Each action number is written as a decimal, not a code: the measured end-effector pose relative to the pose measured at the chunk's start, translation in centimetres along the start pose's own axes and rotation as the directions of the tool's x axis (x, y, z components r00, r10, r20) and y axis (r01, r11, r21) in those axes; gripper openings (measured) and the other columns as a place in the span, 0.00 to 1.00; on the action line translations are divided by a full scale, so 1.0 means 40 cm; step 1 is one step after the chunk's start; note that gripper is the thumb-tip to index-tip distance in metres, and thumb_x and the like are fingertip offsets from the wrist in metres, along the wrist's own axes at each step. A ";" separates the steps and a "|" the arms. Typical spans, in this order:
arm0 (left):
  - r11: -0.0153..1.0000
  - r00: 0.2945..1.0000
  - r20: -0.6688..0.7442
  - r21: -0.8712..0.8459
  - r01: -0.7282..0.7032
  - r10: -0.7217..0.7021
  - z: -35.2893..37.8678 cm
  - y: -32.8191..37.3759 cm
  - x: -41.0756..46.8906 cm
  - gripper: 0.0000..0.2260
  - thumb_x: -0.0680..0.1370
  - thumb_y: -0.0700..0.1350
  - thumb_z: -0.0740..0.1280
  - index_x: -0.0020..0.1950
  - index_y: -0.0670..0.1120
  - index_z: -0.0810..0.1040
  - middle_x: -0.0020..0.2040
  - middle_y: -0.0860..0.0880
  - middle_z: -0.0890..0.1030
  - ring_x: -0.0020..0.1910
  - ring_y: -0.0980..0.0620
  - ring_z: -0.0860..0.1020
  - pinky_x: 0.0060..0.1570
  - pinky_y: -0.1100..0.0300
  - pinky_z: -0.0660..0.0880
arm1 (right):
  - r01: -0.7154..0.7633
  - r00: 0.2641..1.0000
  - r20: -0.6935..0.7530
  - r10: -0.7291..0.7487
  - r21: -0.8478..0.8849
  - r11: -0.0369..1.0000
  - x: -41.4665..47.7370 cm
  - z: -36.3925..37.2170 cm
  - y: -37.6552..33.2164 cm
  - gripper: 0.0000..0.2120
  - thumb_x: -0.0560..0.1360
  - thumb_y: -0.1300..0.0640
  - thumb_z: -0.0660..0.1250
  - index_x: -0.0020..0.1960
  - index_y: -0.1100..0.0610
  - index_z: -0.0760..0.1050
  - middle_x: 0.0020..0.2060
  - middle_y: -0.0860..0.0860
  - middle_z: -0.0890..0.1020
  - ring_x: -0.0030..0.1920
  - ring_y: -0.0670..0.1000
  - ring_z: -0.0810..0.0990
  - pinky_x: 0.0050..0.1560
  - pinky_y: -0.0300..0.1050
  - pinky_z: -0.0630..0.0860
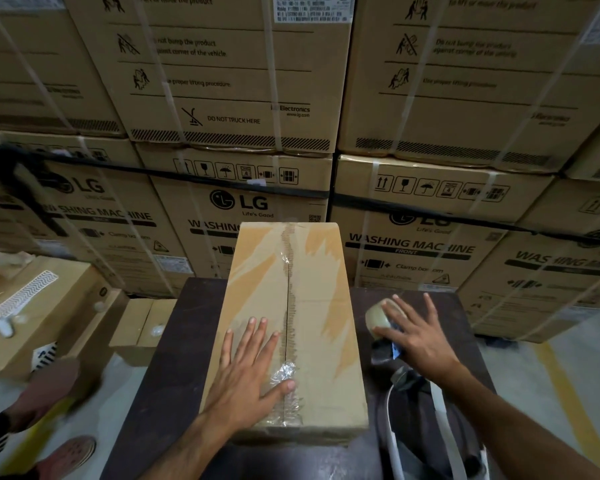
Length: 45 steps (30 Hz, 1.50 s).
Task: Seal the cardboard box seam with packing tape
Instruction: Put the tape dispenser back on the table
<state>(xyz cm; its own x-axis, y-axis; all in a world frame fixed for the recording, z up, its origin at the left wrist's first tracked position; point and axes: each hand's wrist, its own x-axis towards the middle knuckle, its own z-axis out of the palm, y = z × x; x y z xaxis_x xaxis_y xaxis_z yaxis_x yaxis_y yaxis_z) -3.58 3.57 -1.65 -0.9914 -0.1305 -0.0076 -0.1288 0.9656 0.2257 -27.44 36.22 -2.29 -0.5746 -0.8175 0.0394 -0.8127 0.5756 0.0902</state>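
Note:
A long cardboard box lies lengthwise on a dark table. Its centre seam runs away from me, with crinkled clear tape near the front end and old torn tape marks along it. My left hand rests flat on the box top left of the seam, fingers spread, thumb on the crinkled tape. My right hand reaches over a roll of packing tape lying on the table right of the box; the fingers are spread over the roll and touch it, not closed around it.
A dark bag with white straps lies on the table's near right. Stacked washing-machine cartons form a wall behind. Smaller cartons stand at left. Another person's feet are on the floor at lower left.

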 end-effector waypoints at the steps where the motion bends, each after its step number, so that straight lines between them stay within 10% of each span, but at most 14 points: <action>1: 1.000 1.000 0.005 0.005 0.003 -0.003 0.003 -0.001 -0.001 0.42 0.80 0.77 0.49 0.87 0.54 0.48 0.87 0.51 0.40 0.86 0.52 0.34 0.82 0.37 0.36 | 0.043 0.997 0.057 -0.042 -0.024 0.999 0.005 0.025 -0.002 0.38 0.57 0.51 0.89 0.65 0.42 0.81 0.75 0.59 0.76 0.78 0.64 0.72 0.75 0.82 0.52; 7: 0.999 1.000 0.010 0.046 0.001 -0.001 0.002 -0.001 0.005 0.41 0.81 0.76 0.48 0.87 0.53 0.46 0.87 0.51 0.40 0.85 0.52 0.34 0.82 0.38 0.36 | 0.254 0.914 0.358 -0.190 -0.141 0.957 0.048 0.152 -0.027 0.27 0.62 0.50 0.86 0.59 0.37 0.84 0.71 0.53 0.81 0.74 0.61 0.77 0.77 0.77 0.39; 13: 0.996 1.000 0.013 0.083 0.009 -0.010 0.008 -0.004 0.004 0.41 0.82 0.74 0.50 0.87 0.51 0.50 0.88 0.49 0.43 0.86 0.50 0.36 0.83 0.37 0.39 | 0.350 0.851 0.477 -0.219 -0.205 0.914 0.062 0.234 -0.073 0.26 0.80 0.52 0.70 0.77 0.40 0.72 0.82 0.52 0.67 0.83 0.61 0.61 0.68 0.79 0.18; 30: 0.997 1.000 0.006 0.079 0.012 -0.013 0.019 -0.002 0.005 0.41 0.81 0.73 0.50 0.87 0.50 0.54 0.88 0.46 0.47 0.87 0.47 0.42 0.83 0.37 0.37 | 0.355 0.859 0.424 -0.288 -0.087 0.931 0.010 0.197 -0.161 0.16 0.83 0.53 0.63 0.67 0.48 0.83 0.80 0.56 0.67 0.83 0.62 0.61 0.83 0.66 0.50; 37: 0.999 1.000 0.005 0.047 0.002 -0.002 0.017 -0.004 0.010 0.40 0.81 0.74 0.49 0.86 0.50 0.55 0.88 0.45 0.49 0.87 0.47 0.43 0.83 0.38 0.36 | 0.268 0.849 0.491 -0.193 -0.086 0.960 0.021 0.168 -0.165 0.25 0.84 0.52 0.64 0.81 0.51 0.68 0.84 0.52 0.63 0.84 0.58 0.57 0.82 0.60 0.56; 41: 0.998 1.000 0.008 0.065 0.004 -0.004 0.017 -0.009 0.012 0.40 0.81 0.74 0.49 0.86 0.50 0.54 0.88 0.45 0.47 0.87 0.47 0.42 0.83 0.37 0.37 | 0.109 0.865 0.488 -0.116 0.043 0.993 0.053 0.122 -0.125 0.44 0.69 0.43 0.80 0.80 0.52 0.68 0.81 0.53 0.67 0.83 0.57 0.61 0.77 0.58 0.64; 45: 0.996 0.999 0.030 0.091 0.011 -0.014 0.016 -0.009 0.014 0.42 0.81 0.75 0.47 0.87 0.51 0.46 0.88 0.46 0.42 0.86 0.47 0.38 0.82 0.37 0.35 | -0.227 0.920 0.371 0.122 0.252 0.941 0.108 0.039 -0.084 0.41 0.73 0.39 0.74 0.82 0.49 0.66 0.83 0.53 0.65 0.84 0.57 0.59 0.81 0.64 0.62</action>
<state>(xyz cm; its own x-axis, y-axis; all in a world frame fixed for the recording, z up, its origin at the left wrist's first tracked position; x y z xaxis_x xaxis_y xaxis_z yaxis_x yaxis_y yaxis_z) -4.11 3.27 -2.36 -0.9898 -0.1369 -0.0395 -0.1411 0.9806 0.1358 -27.35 30.78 -3.96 -0.6642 -0.6745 -0.3223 -0.6585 0.7320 -0.1747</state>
